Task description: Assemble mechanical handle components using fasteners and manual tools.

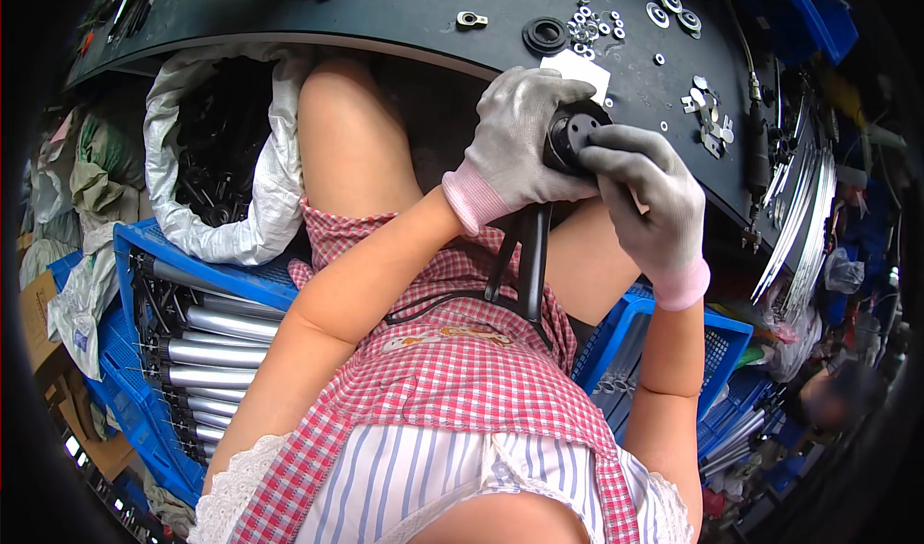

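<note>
My left hand (520, 130), in a grey glove with a pink cuff, is wrapped round a black round-headed part (566, 140) with small holes in its face. Below it, black tubes (533, 260) run down toward my lap; I cannot tell whether they join the head. My right hand (654, 198), gloved alike, has its bent fingers closed at the right side of the holed face. Whatever sits between those fingertips is hidden. Beyond the hands, a white block or pad (580, 71) lies at the table edge, beside a black ring (546, 35).
On the dark table (404, 15) lie small washers (587, 29), metal discs (664, 0) and flat metal pieces (709, 116). A white sack (164, 178) of black parts stands left of my leg. Blue crates (125, 284) with silver tubes (217, 352) flank me.
</note>
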Demonstrator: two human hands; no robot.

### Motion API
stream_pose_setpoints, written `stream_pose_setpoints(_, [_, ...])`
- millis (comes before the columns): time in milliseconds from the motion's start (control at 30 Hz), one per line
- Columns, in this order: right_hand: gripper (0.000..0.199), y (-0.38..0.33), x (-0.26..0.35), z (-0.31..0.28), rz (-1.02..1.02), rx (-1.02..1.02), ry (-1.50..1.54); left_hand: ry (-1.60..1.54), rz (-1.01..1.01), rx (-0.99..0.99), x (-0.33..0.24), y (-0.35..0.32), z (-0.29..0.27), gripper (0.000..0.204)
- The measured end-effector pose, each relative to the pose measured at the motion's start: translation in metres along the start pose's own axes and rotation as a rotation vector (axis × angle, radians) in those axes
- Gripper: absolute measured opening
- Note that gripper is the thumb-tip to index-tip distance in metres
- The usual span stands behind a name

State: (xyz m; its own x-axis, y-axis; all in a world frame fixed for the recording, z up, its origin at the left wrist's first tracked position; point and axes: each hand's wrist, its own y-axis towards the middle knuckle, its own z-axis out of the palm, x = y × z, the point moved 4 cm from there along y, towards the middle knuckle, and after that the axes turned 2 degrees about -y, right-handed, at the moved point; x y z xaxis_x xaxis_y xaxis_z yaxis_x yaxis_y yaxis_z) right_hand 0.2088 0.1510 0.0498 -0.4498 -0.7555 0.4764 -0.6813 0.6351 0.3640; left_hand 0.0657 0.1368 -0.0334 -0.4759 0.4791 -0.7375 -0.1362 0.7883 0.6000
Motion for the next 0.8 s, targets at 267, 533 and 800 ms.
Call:
stream_pose_setpoints(267, [0.033,-0.008,0.005,0.001,-0.186,0.039,-0.279,-0.002,-0.027,0.056,0.001,0.004,0.000,0.074])
stream_pose_setpoints(533, [0.022,0.002,0.016,0.001,-0.106,0.126,-0.287,-0.039,0.097,-0.072,-0.005,0.008,-0.004,0.074])
stream_pose_setpoints(800, [0.032,-0.003,0.030,0.012,-0.014,0.135,-0.452,-0.058,0.124,-0.080,0.001,0.003,0.000,0.070])
